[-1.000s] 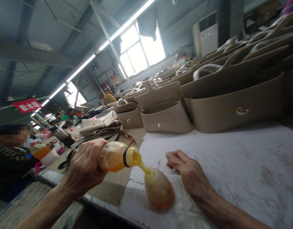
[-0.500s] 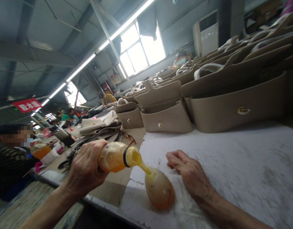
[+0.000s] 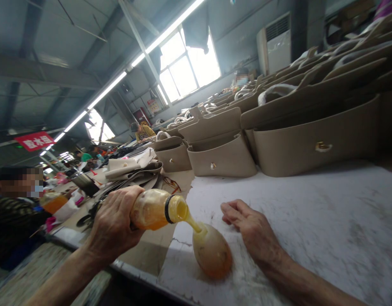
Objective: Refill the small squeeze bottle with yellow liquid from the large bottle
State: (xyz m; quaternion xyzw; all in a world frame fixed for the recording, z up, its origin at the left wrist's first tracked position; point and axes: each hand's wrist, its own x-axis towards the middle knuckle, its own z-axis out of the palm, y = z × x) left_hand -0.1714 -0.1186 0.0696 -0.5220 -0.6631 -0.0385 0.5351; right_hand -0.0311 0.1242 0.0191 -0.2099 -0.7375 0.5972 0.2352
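At the near table edge, left hand (image 3: 115, 229) wraps the body of a clear plastic bottle of amber-yellow liquid (image 3: 151, 209), grip closed full round it, bottle tipped nearly level with its open mouth toward the right. Thin yellow stream (image 3: 193, 223) runs from that mouth into the neck of a rounded, pear-shaped translucent flask (image 3: 211, 253), which stands on the white scuffed table (image 3: 311, 212) just below and right of the bottle. Flask shows orange liquid in its lower part.

Right hand (image 3: 251, 231) lies palm down on the table just beside the flask, fingers loosely curled, holding nothing; cannot tell whether it touches the flask.

Step in hand, as judged: pouring, mid-transfer. Next move likely calls for a steady tilt, mouth kept over the narrow neck, and easing the bottle upright before the flask brims; a spill over the table edge is the risk.

Counts: 2 hands, 1 bottle, 1 flask. Further out, 3 beige leather-look handbags with small metal clasps (image 3: 221, 159) stand clear in the front row, many more behind, too packed to count. Pile of cut beige pieces (image 3: 132, 170) left of them. At least 3 other people sit at work farther off.
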